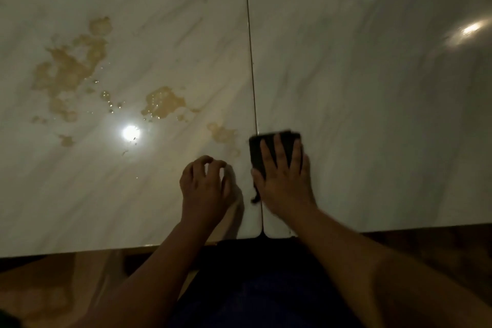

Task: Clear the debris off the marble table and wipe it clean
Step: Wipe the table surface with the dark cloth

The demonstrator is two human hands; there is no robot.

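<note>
The white marble table (372, 88) fills the view, made of two slabs joined at a thin seam (251, 66). Brownish wet stains (69, 69) spread over the left slab, with another patch (163, 101) nearer the middle and a faint one (223, 136) by the seam. My right hand (285, 181) presses flat with straight fingers on a dark folded cloth (274, 142) just right of the seam. My left hand (205, 186) rests on the left slab with its fingers loosely curled, holding nothing.
The table's near edge (106, 250) runs across the lower view, with a brown floor (53, 287) below it. Bright lamp reflections (130, 132) glare on the glossy surface. The right slab shows no stains.
</note>
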